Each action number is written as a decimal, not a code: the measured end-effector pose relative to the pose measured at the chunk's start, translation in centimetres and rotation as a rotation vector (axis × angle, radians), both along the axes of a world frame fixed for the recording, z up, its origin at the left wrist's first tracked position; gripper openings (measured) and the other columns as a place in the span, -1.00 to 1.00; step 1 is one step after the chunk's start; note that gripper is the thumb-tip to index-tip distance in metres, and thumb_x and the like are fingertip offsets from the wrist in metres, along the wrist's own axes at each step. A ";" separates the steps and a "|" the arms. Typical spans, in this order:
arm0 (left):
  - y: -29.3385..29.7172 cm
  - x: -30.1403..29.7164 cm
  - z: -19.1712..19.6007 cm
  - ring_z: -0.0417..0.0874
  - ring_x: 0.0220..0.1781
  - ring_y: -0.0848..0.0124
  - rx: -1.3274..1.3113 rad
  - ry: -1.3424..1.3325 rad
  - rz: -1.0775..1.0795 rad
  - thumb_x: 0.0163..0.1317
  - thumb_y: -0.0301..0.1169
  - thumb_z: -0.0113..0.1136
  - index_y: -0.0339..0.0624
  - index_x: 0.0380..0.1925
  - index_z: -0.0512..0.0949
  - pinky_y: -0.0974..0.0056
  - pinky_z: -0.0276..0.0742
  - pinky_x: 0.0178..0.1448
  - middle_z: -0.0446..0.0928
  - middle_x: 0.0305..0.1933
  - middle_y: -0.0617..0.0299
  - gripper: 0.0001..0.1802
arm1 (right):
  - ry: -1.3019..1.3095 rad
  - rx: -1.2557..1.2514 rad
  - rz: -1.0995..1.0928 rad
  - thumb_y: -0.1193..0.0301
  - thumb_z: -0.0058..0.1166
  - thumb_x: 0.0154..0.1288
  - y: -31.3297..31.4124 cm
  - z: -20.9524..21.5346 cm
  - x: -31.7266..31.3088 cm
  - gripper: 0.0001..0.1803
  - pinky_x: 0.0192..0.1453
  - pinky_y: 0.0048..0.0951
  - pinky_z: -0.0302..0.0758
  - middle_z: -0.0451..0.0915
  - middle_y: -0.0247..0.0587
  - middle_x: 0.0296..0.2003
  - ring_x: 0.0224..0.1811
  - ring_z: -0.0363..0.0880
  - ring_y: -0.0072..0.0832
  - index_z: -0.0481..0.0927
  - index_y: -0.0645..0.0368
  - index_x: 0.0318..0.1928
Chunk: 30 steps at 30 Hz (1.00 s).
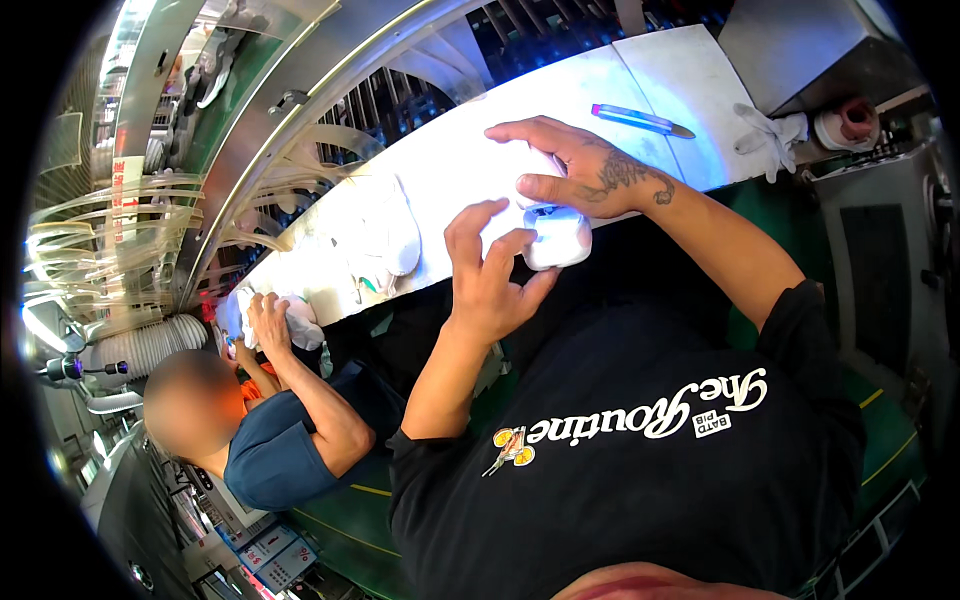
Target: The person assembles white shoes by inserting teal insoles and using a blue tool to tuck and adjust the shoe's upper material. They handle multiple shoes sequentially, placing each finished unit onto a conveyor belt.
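A white shoe (558, 240), washed out by strong light, is held over the near edge of the white worktable (465, 150). My right hand (585, 170) grips it from above, thumb across its opening and fingers around the far side. My left hand (490, 265) has its curved fingertips and thumb at the shoe's near end, fingers spread a little. Glare hides much of the shoe's outline. To the left, more white shoes (400, 235) lie on the table. A blue pen-like tool with a dark tip (643, 121) rests beyond my right hand.
White gloves (770, 140) lie at the table's right end, near a roll-like object (850, 122) with a reddish middle. At left, a co-worker (290, 440) handles a white item (303, 322). Behind the table runs a metal-framed machine (285, 105) with clear tubes (120, 210).
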State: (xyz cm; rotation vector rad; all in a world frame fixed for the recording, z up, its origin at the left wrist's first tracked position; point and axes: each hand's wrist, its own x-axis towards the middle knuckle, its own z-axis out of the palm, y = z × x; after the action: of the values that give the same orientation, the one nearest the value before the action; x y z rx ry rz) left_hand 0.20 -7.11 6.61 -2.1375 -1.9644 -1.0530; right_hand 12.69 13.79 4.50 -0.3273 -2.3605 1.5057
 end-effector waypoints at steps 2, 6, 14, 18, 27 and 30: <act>1.3 -0.7 -0.6 0.41 0.58 -0.24 0.016 -0.065 -0.036 -0.11 -0.49 0.67 -0.08 0.01 0.55 -0.18 0.41 0.54 0.42 0.52 -0.22 -0.36 | 0.122 0.016 -0.056 -0.13 0.10 0.58 -0.4 -1.4 0.1 -0.17 0.68 0.09 0.31 0.34 0.03 0.56 0.61 0.31 0.04 0.25 -0.06 0.66; 2.8 -1.8 -1.0 0.11 0.77 -0.41 0.032 -0.207 -0.185 -0.03 -0.48 0.68 -0.13 -0.07 0.50 -0.32 0.32 0.63 0.31 0.60 -0.29 -0.43 | 0.469 0.297 -0.156 0.17 0.38 0.30 -0.9 -1.8 4.2 -0.10 0.63 0.08 0.37 0.29 0.22 0.57 0.64 0.27 0.14 0.30 0.15 0.56; -0.8 2.6 -2.4 0.24 0.73 -0.31 -0.109 -0.508 -0.261 0.16 -0.36 0.68 -0.23 -0.03 0.51 -0.21 0.39 0.61 0.35 0.54 -0.33 -0.47 | 0.288 0.164 -0.016 0.49 0.64 -0.04 -7.4 -2.6 9.8 -0.24 0.52 -0.02 0.52 0.38 0.09 0.46 0.54 0.40 0.10 0.52 0.15 0.19; -1.5 3.4 -4.7 0.36 0.66 -0.25 -0.155 -0.576 -0.169 0.12 -0.34 0.71 -0.22 -0.01 0.50 -0.17 0.47 0.54 0.44 0.46 -0.27 -0.42 | 0.181 0.062 -0.023 0.50 0.61 0.04 -8.1 -4.1 10.2 -0.31 0.43 -0.09 0.57 0.42 0.03 0.41 0.48 0.45 -0.01 0.52 0.16 0.19; -2.4 2.7 -6.9 0.51 0.56 -0.11 -0.235 -0.592 -0.107 0.18 -0.19 0.69 -0.22 0.03 0.50 -0.10 0.52 0.51 0.46 0.43 -0.26 -0.39 | 0.070 0.008 0.010 0.42 0.59 0.18 -8.2 -5.3 9.4 -0.35 0.51 -0.06 0.52 0.44 0.13 0.41 0.56 0.42 0.05 0.46 0.23 0.17; -2.1 2.7 -7.0 0.56 0.49 -0.07 -0.263 -0.581 -0.039 0.15 -0.15 0.72 -0.21 -0.02 0.49 -0.03 0.58 0.44 0.42 0.48 -0.28 -0.37 | 0.067 0.056 0.007 0.39 0.59 0.18 -7.8 -5.2 8.7 -0.35 0.45 -0.05 0.58 0.51 0.14 0.35 0.48 0.51 0.07 0.44 0.26 0.15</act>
State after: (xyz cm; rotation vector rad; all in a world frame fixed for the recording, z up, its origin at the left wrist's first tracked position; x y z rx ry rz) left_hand 2.94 -9.26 -0.41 -2.1707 -2.4225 -1.6588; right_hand 21.38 5.99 -0.75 -0.2512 -2.3485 1.4276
